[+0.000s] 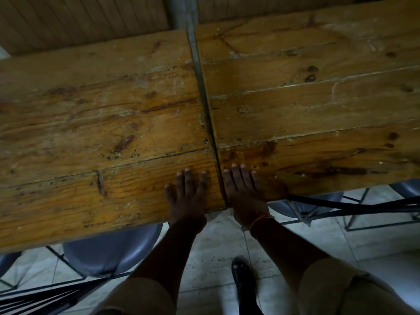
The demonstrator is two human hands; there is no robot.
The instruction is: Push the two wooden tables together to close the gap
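Two worn wooden plank tables stand side by side. The left table (91,123) and the right table (318,103) are parted by a thin dark gap (205,110) that is wider at the far end and nearly closed at the near edge. My left hand (187,196) lies flat, fingers spread, on the near right corner of the left table. My right hand (244,189) lies flat on the near left corner of the right table, just across the gap. Neither hand holds anything.
Grey-blue chair seats on black metal frames are tucked under both tables, one (113,248) at the left and one (306,203) at the right. A panelled wooden wall (79,17) runs behind the tables. My sandalled foot (244,276) stands on the pale tiled floor.
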